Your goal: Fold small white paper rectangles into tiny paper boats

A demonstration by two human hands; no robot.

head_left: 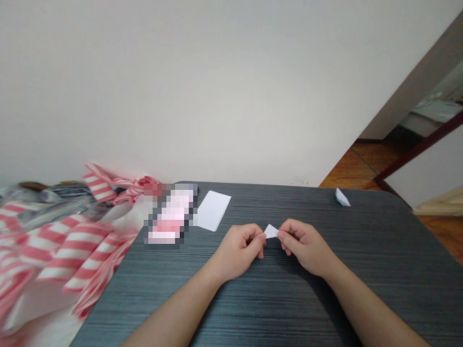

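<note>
A small folded piece of white paper (271, 231), triangular in outline, is held between my two hands above the dark table. My left hand (243, 248) pinches its left corner between thumb and fingers. On the other side, my right hand (303, 245) grips the right corner in the same kind of pinch. The fingertips cover both corners, so only the middle and the upper point of the paper show.
White paper sheets (214, 211) lie at the table's back left, beside a pixelated, phone-like object (170, 214). Another folded white paper piece (342, 197) rests at the back right. Red-and-white striped cloth (72, 246) is heaped left of the dark wood-grain table (253, 308). A wall rises behind.
</note>
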